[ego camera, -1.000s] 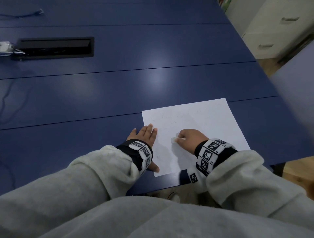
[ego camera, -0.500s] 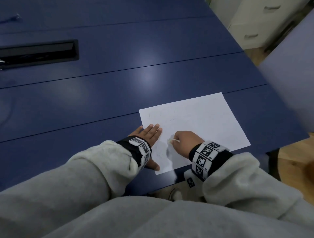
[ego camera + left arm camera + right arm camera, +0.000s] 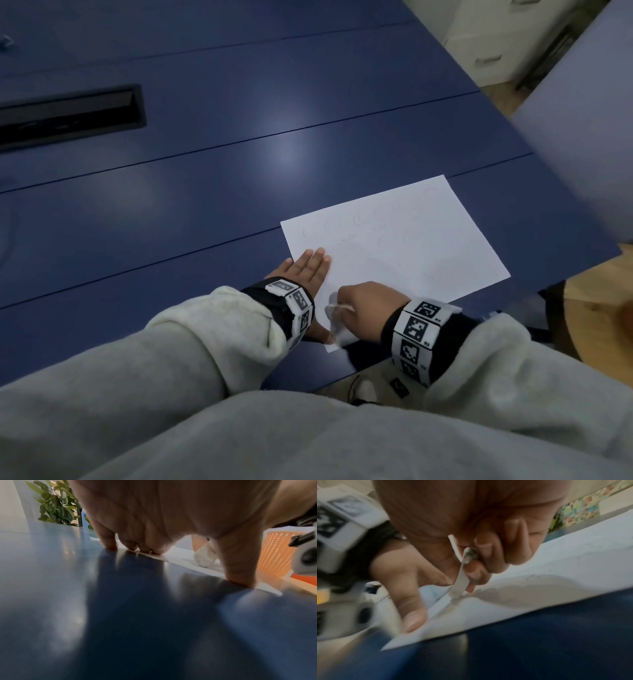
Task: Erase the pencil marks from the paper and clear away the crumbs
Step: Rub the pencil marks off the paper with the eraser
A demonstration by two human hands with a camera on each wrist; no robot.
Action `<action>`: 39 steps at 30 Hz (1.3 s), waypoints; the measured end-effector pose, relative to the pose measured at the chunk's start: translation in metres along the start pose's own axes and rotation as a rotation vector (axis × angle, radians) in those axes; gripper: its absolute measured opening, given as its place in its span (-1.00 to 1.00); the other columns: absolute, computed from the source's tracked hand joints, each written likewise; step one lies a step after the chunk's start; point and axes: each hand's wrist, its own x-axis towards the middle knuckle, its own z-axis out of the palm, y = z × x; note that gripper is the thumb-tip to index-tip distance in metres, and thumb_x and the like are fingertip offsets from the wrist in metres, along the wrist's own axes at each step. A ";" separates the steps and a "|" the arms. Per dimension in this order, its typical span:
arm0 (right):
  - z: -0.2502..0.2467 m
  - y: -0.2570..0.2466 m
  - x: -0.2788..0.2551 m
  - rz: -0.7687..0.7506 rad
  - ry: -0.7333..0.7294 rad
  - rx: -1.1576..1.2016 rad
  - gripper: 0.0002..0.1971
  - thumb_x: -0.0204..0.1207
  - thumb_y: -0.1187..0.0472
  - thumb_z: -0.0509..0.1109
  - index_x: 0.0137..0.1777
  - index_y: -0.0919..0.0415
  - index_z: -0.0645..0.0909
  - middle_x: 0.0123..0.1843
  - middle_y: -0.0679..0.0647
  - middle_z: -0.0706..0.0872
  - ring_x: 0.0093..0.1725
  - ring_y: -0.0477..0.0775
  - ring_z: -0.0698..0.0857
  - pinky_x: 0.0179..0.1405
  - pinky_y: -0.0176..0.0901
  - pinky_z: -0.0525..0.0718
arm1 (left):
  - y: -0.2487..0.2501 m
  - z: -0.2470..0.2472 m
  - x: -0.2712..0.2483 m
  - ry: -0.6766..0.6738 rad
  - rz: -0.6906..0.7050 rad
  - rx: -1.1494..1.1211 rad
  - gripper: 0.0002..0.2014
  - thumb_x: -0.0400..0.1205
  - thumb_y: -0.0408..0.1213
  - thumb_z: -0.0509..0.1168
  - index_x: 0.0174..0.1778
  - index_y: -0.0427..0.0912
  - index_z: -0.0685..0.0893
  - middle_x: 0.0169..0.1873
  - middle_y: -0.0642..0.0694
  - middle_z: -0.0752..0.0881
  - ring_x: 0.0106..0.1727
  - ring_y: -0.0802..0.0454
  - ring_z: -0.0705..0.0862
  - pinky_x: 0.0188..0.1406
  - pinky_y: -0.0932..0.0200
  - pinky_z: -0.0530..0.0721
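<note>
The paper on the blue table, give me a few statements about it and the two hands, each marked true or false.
1. The left hand lies flat, fingers on the paper. True.
2. The right hand is empty. False: it pinches a white eraser.
3. The eraser's tip touches the paper. True.
4. The paper is crumpled into a ball. False: it lies flat on the table.
5. Faint pencil marks remain near the paper's far edge. True.
</note>
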 end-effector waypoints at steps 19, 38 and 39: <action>0.005 0.005 0.000 0.039 0.012 0.067 -0.71 0.65 -0.05 0.16 0.04 0.11 0.62 0.09 0.09 0.71 0.03 0.08 0.60 -0.01 -0.15 0.48 | 0.003 -0.005 -0.002 -0.017 -0.010 -0.007 0.29 0.36 0.50 0.25 0.61 -0.14 -0.49 0.62 -0.06 -0.47 0.65 -0.02 -0.41 0.59 -0.03 -0.33; 0.004 0.004 0.006 0.008 0.030 0.031 -0.71 0.64 -0.05 0.18 0.04 0.12 0.61 0.03 0.08 0.69 0.06 0.10 0.63 0.03 -0.12 0.53 | -0.001 0.002 0.002 0.025 -0.003 -0.002 0.30 0.33 0.54 0.22 0.61 -0.11 -0.48 0.62 -0.04 -0.46 0.65 0.00 -0.40 0.58 0.00 -0.34; 0.001 0.006 0.007 0.024 0.056 0.061 -0.71 0.64 -0.06 0.19 0.05 0.12 0.61 0.00 0.07 0.67 0.02 0.08 0.61 -0.01 -0.13 0.51 | -0.001 0.002 0.003 0.022 -0.003 0.001 0.31 0.33 0.53 0.23 0.61 -0.11 -0.48 0.62 -0.04 -0.47 0.65 0.00 -0.40 0.58 0.00 -0.34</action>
